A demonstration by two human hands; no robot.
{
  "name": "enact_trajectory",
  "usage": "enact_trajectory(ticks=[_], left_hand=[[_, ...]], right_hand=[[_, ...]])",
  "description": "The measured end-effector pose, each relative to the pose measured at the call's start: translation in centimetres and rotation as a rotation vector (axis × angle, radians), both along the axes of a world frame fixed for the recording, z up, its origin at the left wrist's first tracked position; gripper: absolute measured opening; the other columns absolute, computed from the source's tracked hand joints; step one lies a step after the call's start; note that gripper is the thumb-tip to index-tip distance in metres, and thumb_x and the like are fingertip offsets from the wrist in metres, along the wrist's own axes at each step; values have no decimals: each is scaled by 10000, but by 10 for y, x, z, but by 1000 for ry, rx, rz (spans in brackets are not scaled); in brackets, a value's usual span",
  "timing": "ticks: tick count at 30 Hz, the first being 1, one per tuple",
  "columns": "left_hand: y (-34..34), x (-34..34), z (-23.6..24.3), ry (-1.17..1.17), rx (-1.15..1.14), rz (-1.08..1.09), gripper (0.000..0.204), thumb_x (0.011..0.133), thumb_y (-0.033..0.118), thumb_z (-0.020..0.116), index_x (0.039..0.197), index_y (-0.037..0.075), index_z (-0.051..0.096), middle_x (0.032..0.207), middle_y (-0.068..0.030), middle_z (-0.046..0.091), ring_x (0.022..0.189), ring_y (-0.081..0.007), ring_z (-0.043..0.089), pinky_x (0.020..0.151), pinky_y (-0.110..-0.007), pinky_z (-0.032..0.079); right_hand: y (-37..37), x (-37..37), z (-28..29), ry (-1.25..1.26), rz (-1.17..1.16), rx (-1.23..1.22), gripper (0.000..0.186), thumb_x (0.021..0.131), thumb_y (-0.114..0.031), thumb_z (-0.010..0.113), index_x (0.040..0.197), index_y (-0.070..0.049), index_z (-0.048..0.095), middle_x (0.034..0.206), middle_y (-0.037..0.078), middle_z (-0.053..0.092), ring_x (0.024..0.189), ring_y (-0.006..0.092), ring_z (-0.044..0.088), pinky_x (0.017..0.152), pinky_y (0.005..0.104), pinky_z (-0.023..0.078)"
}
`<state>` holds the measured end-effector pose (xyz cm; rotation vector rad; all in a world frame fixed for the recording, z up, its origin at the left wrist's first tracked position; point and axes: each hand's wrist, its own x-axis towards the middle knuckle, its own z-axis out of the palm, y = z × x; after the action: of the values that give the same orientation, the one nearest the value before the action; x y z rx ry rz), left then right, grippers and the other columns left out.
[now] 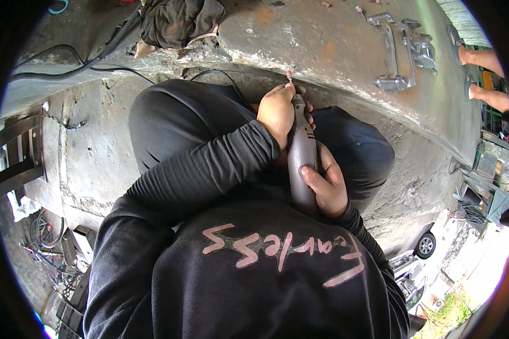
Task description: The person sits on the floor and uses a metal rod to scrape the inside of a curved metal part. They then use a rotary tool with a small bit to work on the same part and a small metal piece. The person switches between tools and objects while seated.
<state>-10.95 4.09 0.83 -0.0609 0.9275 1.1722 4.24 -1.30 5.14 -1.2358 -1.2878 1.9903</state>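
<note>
A grey handheld rotary tool [303, 161] points away from me, held lengthwise over my lap. My left hand [277, 116] is closed round its front end, with fingertips showing past the tool's far side. Lower down, my right hand [330, 182] wraps the body from the right, its thumb lying across the top. A small pinkish-red grinding bit [289, 74] sticks out of the front on a thin shank. It appears just in front of the concrete ledge; whether it touches anything I cannot tell.
On the ledge [333, 62] lie a crumpled dark cloth [181, 22] and several metal brackets [398, 53]. A corrugated hose [116, 51] and thin cables run at left. Another person's sandalled foot [472, 89] is at far right. A dark frame [20, 148] stands left.
</note>
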Motion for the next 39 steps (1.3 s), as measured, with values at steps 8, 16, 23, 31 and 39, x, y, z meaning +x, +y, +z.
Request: enact_trajectory(ticks=[8,16,23,31,39], left_hand=[[11,-9,1,8,-66,-115,275,991,278,320,997,53,477,748,-99,549,589,-217,537,583,-386,484],[14,-16,-3,2,-59,-165,269,988,264,326,986,41,476,764,-100,551,586,-212,539,587,-391,491],[16,-16,-3,12,-60,-165,263,989,261,320,976,45,469,758,-92,547,578,-204,529,584,-394,489],[17,-16,-3,18,-76,-152,245,983,260,335,970,52,466,741,-94,544,563,-208,526,561,-390,478],[20,-18,-9,10,-69,-165,226,974,241,347,966,49,465,725,-105,539,547,-218,519,561,-403,477]], right_hand=[[-6,-20,-5,12,-110,-51,475,868,-124,581,1274,32,392,1052,53,536,924,107,499,830,252,415],[-10,-30,-4,11,-166,-59,437,881,-131,577,1252,22,404,1013,59,557,873,106,518,776,246,435],[-9,-33,-3,7,-197,-67,430,873,-125,582,1234,33,409,991,59,564,851,104,527,757,243,442],[-6,-32,-5,10,-170,-72,467,867,-118,572,1265,43,389,1035,71,553,884,112,525,782,249,440],[-7,-38,-8,60,-207,-75,483,863,-119,576,1277,38,382,1065,65,539,924,114,513,824,253,426]])
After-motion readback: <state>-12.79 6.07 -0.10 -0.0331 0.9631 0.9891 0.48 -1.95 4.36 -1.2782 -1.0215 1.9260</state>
